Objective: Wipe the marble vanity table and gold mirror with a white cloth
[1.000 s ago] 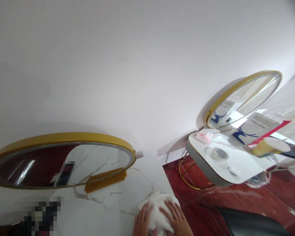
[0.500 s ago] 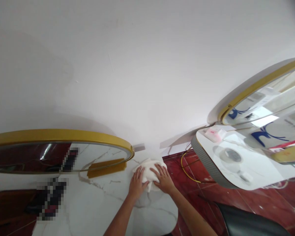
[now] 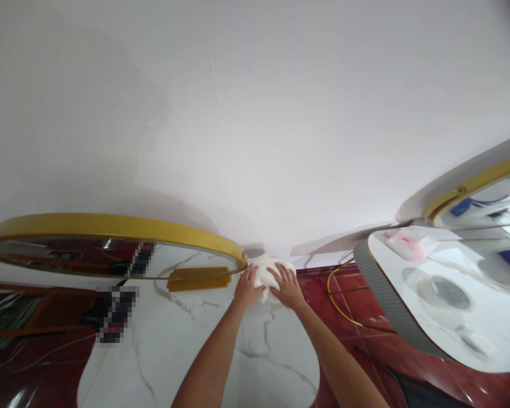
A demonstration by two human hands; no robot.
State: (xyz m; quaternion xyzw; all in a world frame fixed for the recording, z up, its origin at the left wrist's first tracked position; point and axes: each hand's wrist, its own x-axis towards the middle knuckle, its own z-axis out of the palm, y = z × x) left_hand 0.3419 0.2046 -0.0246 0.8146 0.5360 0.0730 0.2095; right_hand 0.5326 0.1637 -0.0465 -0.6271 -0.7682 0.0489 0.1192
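Observation:
A bunched white cloth lies on the marbled white tabletop, close to the wall. My left hand presses on its left side with the fingers stretched forward and the thumb toward the middle. On the cloth's right side rests my right hand, its fingers spread over the top. Both palms bear down on the cloth, which bulges up between them. Just left of my left hand is the lower end of a gold-framed mirror.
To the right stands another white table carrying a pink-and-white packet and a round roll. A second gold-rimmed mirror hangs above it. A yellow hoop-like tube is by the red floor. A gold ledge sits under the left mirror.
Both hands have pushed the cloth forward along the tabletop toward the wall. The view has shifted, so the right-hand table and mirror appear farther right.

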